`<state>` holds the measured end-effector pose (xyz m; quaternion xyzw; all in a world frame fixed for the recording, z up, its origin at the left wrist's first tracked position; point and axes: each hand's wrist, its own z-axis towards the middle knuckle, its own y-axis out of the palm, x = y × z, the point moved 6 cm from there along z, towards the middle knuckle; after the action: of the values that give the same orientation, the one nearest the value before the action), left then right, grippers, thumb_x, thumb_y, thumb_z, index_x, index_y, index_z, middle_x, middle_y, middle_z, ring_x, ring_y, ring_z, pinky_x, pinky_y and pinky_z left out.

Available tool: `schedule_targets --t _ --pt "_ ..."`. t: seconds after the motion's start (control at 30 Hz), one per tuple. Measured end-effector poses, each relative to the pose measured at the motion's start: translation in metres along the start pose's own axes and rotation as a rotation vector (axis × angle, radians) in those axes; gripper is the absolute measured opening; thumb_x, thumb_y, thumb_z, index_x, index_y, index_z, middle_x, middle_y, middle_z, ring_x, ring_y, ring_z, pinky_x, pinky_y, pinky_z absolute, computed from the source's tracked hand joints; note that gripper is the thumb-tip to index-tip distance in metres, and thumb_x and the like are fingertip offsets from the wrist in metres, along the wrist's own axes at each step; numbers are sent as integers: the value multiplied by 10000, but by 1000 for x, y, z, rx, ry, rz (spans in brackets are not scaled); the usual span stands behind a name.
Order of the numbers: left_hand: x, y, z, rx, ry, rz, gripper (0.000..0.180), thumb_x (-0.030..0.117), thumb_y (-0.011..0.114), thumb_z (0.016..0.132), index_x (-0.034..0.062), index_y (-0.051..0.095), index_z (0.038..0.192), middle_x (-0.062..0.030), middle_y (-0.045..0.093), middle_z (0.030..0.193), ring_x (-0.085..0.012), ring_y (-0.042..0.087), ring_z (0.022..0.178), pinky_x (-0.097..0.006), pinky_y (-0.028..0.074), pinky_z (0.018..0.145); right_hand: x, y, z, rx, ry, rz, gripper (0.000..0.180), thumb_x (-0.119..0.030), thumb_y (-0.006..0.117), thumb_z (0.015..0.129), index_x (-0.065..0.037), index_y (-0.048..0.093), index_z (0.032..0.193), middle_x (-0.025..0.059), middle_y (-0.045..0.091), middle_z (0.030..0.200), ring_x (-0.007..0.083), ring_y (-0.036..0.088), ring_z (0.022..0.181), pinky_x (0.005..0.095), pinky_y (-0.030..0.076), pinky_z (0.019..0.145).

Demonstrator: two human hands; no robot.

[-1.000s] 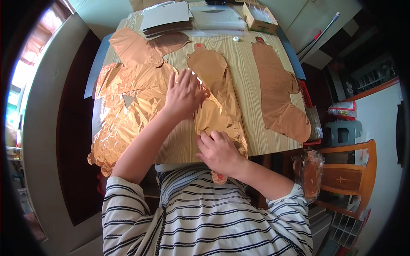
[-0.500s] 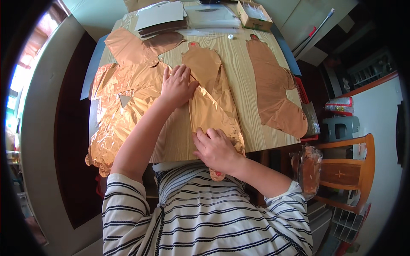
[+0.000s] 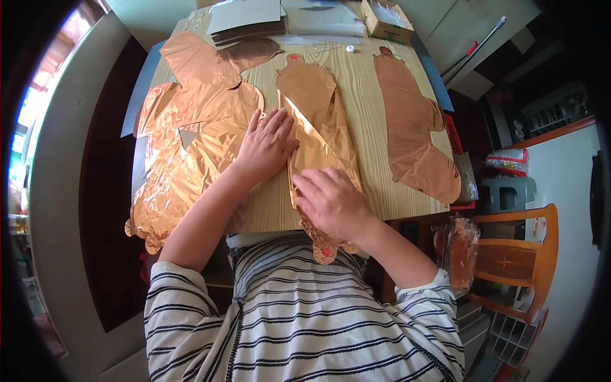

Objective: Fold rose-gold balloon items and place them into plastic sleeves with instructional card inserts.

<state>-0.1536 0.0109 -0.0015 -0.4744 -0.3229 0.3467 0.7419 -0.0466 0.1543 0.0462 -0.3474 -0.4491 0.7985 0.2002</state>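
Note:
A copper-coloured foil balloon (image 3: pixel 309 79), flat and folded lengthwise, lies in front of me. Its near end with a red dot (image 3: pixel 326 253) hangs over the table edge. My left hand (image 3: pixel 267 145) rests palm down along the balloon's left edge, fingers stretched out. Over the lower part of the same balloon is my right hand (image 3: pixel 334 202), its fingers loosely extended and slightly bent, gripping nothing I can see. To the left, shiny crumpled copper foil balloons (image 3: pixel 197 105) lie spread out. Another flat, duller copper balloon (image 3: pixel 407 108) lies at the right.
At the far side of the wood-grain table (image 3: pixel 363 83) are a stack of grey-white boards (image 3: pixel 245 18), clear plastic sheets (image 3: pixel 324 22) and a cardboard box (image 3: pixel 387 24). A small white piece (image 3: pixel 350 49) lies nearby. A wooden chair (image 3: pixel 515 254) stands right.
My left hand has slid toward me along the folded balloon's edge. My right hand has moved a little away from the table's near edge, and its fingers have straightened. The view has shifted slightly.

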Motion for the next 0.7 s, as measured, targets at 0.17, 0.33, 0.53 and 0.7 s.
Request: schedule_targets --t 0.17,0.33,0.53,0.7 --pt "0 3 1 8 4 -17 585 388 625 962 21 526 1406 -162 518 1478 -309 421 1435 -544 243 1223 -15 27 -6 -100 -98 -148 423 -252 746 844 1 654 1171 110 601 1156 255 541 955 380 448 841" --pt "-5 5 6 -5 -30 -15 585 394 627 961 47 518 1418 -166 514 1478 -326 413 1438 -561 239 1219 -25 28 -15 -55 -128 -218 462 -267 746 831 52 672 1157 171 606 1208 263 545 961 379 462 842" --pt "-13 12 23 -44 -104 39 637 460 560 982 31 484 1446 -198 510 1471 -371 393 1445 -599 191 1219 -29 26 -16 -66 -126 -212 444 -263 744 833 66 680 1123 197 597 1212 273 547 970 380 466 841" --pt "12 17 26 -10 -281 84 811 575 483 982 -34 389 1511 -257 436 1531 -432 350 1465 -625 119 1219 -25 29 -19 -84 -99 -192 496 -273 766 804 50 666 1168 175 592 1245 266 522 965 387 467 845"
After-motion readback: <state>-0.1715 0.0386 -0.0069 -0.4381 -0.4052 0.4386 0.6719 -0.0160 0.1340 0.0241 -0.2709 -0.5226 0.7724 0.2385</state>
